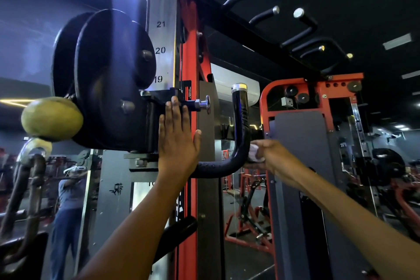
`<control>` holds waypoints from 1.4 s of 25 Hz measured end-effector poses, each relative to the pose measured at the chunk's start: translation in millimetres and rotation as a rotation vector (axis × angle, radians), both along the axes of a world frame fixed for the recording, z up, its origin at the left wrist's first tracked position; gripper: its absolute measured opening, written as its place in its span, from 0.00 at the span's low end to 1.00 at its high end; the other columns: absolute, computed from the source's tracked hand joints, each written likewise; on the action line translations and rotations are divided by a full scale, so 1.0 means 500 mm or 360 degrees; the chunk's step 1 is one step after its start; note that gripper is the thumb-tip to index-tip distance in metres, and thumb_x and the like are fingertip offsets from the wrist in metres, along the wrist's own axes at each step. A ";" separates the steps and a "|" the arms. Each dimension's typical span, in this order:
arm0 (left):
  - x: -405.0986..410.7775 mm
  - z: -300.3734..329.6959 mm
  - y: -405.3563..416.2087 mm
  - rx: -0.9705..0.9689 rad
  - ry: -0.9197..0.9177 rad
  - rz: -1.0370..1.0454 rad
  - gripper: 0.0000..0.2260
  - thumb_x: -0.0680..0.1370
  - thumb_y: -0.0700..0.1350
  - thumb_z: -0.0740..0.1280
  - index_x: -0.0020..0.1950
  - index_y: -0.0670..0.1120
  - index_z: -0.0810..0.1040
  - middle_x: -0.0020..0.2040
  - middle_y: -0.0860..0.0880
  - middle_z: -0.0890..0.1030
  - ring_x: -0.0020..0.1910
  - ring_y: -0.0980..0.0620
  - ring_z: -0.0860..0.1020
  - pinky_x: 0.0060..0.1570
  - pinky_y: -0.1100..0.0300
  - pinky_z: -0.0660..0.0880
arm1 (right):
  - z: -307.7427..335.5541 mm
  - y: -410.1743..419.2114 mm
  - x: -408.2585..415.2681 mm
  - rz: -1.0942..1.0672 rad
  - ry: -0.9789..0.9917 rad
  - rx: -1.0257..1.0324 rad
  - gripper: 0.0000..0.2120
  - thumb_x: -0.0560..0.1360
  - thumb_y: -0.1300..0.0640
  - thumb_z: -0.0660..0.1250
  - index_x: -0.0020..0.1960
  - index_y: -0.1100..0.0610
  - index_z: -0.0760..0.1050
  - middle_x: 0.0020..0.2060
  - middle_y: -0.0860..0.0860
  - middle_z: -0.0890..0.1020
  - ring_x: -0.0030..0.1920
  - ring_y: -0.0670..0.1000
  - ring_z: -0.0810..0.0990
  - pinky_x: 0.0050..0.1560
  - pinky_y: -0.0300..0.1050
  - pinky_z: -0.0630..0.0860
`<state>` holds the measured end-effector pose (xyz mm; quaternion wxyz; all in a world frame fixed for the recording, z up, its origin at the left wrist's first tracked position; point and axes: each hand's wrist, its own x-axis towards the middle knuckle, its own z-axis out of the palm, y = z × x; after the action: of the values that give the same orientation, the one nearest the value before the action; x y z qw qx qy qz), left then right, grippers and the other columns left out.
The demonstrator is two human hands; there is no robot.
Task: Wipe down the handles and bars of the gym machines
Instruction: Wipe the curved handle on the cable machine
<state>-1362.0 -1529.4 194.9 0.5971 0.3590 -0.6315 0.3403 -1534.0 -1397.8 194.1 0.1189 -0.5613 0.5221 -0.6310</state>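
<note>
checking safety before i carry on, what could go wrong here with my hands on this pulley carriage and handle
1. The left hand lies flat on the carriage bracket by the pop pin; if the carriage slips, fingers could get pinched.
2. The right hand pinches a small white cloth at the bend of the curved handle, so the upper grip may get missed.

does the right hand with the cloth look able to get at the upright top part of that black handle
Probably yes. The right hand already holds the white cloth against the bend of the black handle, and nothing blocks the upright above it.
</note>
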 end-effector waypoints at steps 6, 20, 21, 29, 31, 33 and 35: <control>0.001 0.000 0.002 0.0020 -0.0015 -0.0021 0.29 0.82 0.54 0.48 0.76 0.42 0.40 0.79 0.40 0.41 0.78 0.44 0.41 0.76 0.49 0.43 | 0.183 -0.026 0.045 -0.0298 0.0165 -0.0417 0.14 0.79 0.66 0.52 0.44 0.61 0.75 0.38 0.55 0.75 0.40 0.52 0.74 0.43 0.46 0.71; 0.003 0.001 0.012 0.0079 -0.0024 -0.0004 0.30 0.81 0.55 0.46 0.78 0.42 0.42 0.78 0.41 0.39 0.77 0.45 0.39 0.74 0.51 0.37 | 0.112 -0.015 0.051 -0.0303 0.0268 -0.0422 0.14 0.81 0.64 0.49 0.46 0.57 0.73 0.36 0.52 0.72 0.37 0.48 0.71 0.42 0.42 0.71; 0.004 0.000 0.014 0.0086 -0.0023 0.0003 0.30 0.81 0.55 0.46 0.78 0.42 0.42 0.79 0.41 0.39 0.77 0.45 0.39 0.74 0.51 0.38 | 0.074 -0.021 0.047 -0.0261 0.0224 -0.0355 0.14 0.82 0.63 0.50 0.46 0.57 0.73 0.37 0.52 0.72 0.39 0.49 0.73 0.44 0.44 0.74; 0.004 -0.001 0.015 0.0112 -0.0028 -0.0009 0.30 0.81 0.55 0.46 0.78 0.42 0.41 0.78 0.41 0.38 0.77 0.46 0.38 0.75 0.51 0.38 | 0.146 0.031 0.009 -0.1004 0.1209 -0.0910 0.19 0.79 0.63 0.51 0.65 0.62 0.72 0.61 0.54 0.77 0.55 0.48 0.78 0.57 0.34 0.73; 0.004 0.001 0.017 0.0125 -0.0032 -0.0022 0.30 0.81 0.55 0.46 0.78 0.42 0.40 0.78 0.42 0.37 0.77 0.46 0.37 0.75 0.51 0.38 | 0.188 0.017 0.008 -0.1044 0.2008 -0.0767 0.24 0.77 0.64 0.48 0.72 0.63 0.62 0.72 0.56 0.63 0.74 0.50 0.57 0.74 0.42 0.50; 0.005 0.001 0.019 0.0148 -0.0040 -0.0022 0.30 0.81 0.56 0.44 0.76 0.42 0.36 0.78 0.42 0.36 0.77 0.46 0.36 0.75 0.52 0.37 | 0.154 -0.001 -0.007 -0.1061 0.2261 -0.0659 0.26 0.75 0.72 0.52 0.73 0.62 0.60 0.73 0.57 0.60 0.75 0.50 0.49 0.73 0.43 0.42; 0.006 0.002 0.018 0.0141 -0.0032 -0.0024 0.30 0.81 0.56 0.44 0.76 0.42 0.35 0.78 0.42 0.35 0.77 0.47 0.36 0.74 0.52 0.36 | 0.062 -0.001 -0.013 -0.1056 0.2324 -0.0785 0.21 0.76 0.68 0.54 0.69 0.62 0.67 0.70 0.59 0.66 0.73 0.51 0.54 0.71 0.47 0.46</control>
<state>-1359.2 -1520.5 196.0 0.5767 0.3770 -0.6546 0.3110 -1540.4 -1398.2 225.1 -0.5669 -0.6561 0.4529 -0.2075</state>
